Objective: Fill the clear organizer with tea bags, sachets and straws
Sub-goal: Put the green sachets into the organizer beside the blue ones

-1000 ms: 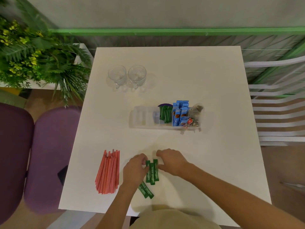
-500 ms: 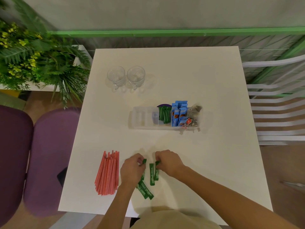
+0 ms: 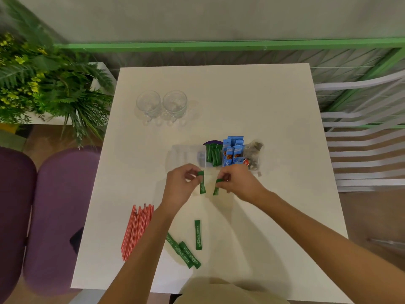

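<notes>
Nearest the body, at six o'clock on the white table (image 3: 274, 128), we see a slanted cluster of loose sachets (image 3: 189, 255) lying flat. A lone sachet (image 3: 198, 234) lies lengthwise at its one o'clock. At nine o'clock of that cluster a bundle of red straws (image 3: 137, 232) rests on the table, its ends fanned slightly at the far side.

Further out, both hands are raised over the middle of the table. We see the left hand (image 3: 182, 187) pinching the top of a green sachet (image 3: 202, 183) between thumb and fingertips, so that it hangs down. The right hand (image 3: 238, 183), at its three o'clock, pinches a second green sachet (image 3: 217, 186) the same way. The two sachets are near each other but apart.

Just beyond the hands, at twelve o'clock, sits the clear organizer (image 3: 186, 155). Its left compartments look bare. Stored green sachets (image 3: 213, 153) stand in a middle one, blue sachets (image 3: 233, 150) beside them, and tea bags (image 3: 253, 154) fill the right end.

Farther still, at eleven o'clock, we see two glass cups (image 3: 161, 104) side by side.
</notes>
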A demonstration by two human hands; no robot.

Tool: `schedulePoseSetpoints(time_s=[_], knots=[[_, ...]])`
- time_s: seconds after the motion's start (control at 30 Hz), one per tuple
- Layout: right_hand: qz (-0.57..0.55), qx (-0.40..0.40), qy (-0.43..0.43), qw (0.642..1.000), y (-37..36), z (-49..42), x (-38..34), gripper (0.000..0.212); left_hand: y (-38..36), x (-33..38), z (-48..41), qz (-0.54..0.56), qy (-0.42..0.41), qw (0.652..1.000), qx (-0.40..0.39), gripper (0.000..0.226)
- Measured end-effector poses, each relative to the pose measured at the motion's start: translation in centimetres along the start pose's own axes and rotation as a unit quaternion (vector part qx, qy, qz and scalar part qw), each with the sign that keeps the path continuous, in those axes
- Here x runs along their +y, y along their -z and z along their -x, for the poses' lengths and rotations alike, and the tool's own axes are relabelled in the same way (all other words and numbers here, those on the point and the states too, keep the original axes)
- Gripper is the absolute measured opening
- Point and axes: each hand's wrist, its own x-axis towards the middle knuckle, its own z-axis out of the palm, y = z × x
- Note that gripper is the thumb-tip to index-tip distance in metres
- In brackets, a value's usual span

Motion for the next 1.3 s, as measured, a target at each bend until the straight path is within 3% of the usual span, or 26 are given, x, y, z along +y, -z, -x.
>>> schedulePoseSetpoints(time_s=[0.17, 0.37, 0.7, 1.1, 1.3], knots=[[0.0, 0.062, -0.002, 0.998, 3.7, -1.9, -1.7, 0.005, -0.1, 2.7, -4.0, 0.011, -0.052, 0.998, 0.014, 0.015], [0.031, 0.094, -0.011, 0.995, 5.7, -3.7, -2.3, 0.008, -1.1, 3.0, -7.4, -0.032, -0.042, 0.998, 0.021, 0.013], [0.171, 0.059, 0.022, 0.983, 4.7, -6.2, -2.0, 0.013, -2.3, 1.4, -8.8, -0.164, -0.022, 0.986, -0.007, 0.011], [0.41, 0.026, 0.053, 0.91, 3.4, -8.0, -1.8, 0.013, -2.6, 1.4, -9.2, -0.198, -0.046, 0.979, -0.012, 0.01], [0.453, 0.031, 0.05, 0.89, 3.3, -7.8, -2.3, 0.012, -1.8, 0.8, -8.1, -0.177, -0.063, 0.982, 0.022, 0.013]])
